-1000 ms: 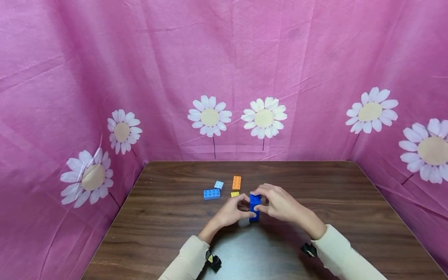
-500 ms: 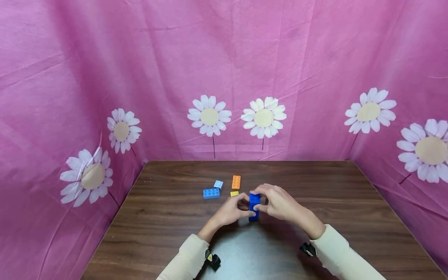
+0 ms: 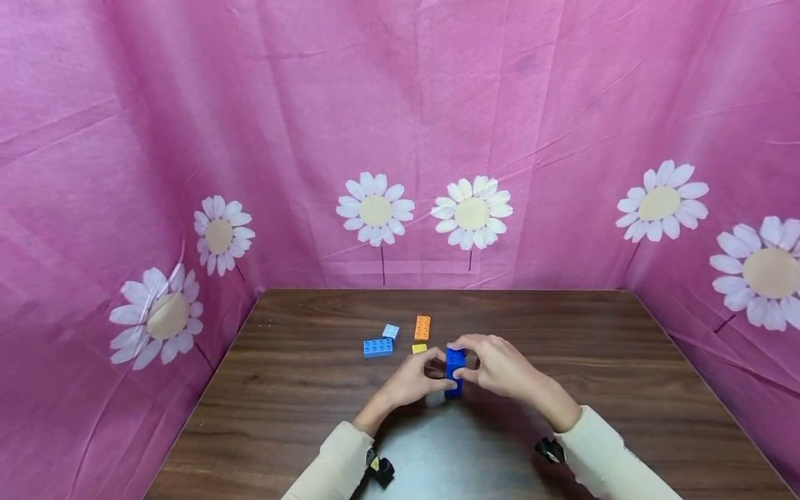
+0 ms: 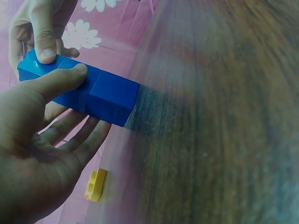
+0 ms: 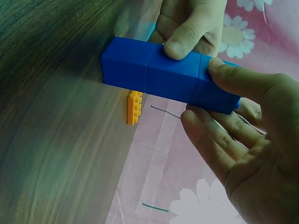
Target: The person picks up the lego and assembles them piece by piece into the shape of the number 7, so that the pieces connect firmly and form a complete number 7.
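Blue tower (image 3: 455, 360): upright on tbl (image 3: 281, 389); yellow brick (image 3: 419, 348) approx. 11 o'clock.
L hand (image 3: 407, 380): tower's 9 o'clock; thumb nr side, fingers far, pinching mid blk (image 5: 170, 74).
R hand (image 3: 501, 367): 3 o'clock, same pose, pinching top blk (image 5: 209, 93).

There are two hands (image 3: 406, 380), three dark-blue bricks (image 5: 173, 74) and, nearer the far edge of the desk (image 3: 562, 319), one orange brick (image 3: 422, 328), one yellow brick (image 3: 419, 348), two light-blue bricks (image 3: 378, 348). Six flowers (image 3: 471, 212) show beyond it.
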Demonstrator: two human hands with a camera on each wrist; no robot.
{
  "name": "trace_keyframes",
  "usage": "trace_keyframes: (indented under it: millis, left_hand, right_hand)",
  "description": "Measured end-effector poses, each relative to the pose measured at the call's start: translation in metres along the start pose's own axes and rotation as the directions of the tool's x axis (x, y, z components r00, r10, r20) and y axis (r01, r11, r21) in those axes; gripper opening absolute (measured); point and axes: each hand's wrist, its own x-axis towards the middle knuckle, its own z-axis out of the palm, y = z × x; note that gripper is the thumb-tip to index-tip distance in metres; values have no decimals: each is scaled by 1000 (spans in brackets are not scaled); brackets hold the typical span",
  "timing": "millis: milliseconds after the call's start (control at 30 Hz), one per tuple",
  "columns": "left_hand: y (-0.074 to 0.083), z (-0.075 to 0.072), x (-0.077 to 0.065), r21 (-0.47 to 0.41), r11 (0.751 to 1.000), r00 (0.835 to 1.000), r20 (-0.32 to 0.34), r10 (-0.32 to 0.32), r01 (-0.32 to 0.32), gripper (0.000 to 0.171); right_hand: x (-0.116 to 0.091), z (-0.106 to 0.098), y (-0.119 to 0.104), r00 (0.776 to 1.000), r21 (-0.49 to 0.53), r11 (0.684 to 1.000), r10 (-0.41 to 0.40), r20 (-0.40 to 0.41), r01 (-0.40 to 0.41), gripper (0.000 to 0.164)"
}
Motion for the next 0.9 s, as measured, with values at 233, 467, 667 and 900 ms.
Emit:
trace_keyframes:
  millis: [233, 467, 667, 900]
  left_hand:
    - [0, 0, -3, -1, 1000, 1000, 0, -5, 5, 23]
    - [2, 0, -2, 23, 1000, 1000, -12, 5, -5, 23]
    - [4, 1, -2, 40, 999, 1000, -3, -26, 26, 23]
    - [6, 1, -3, 20, 1000, 1000, -7, -17, 17, 23]
  right_hand:
    - [-1, 2, -2, 1000, -15, 1000, 19, 17, -19, 43]
    - [1, 0, -1, 1000, -40, 999, 22, 21, -21, 44]
    - [1, -1, 4, 997, 47, 998, 45, 66, -48, 42]
    - [1, 1, 10, 998, 105, 994, 0, 62, -7, 39]
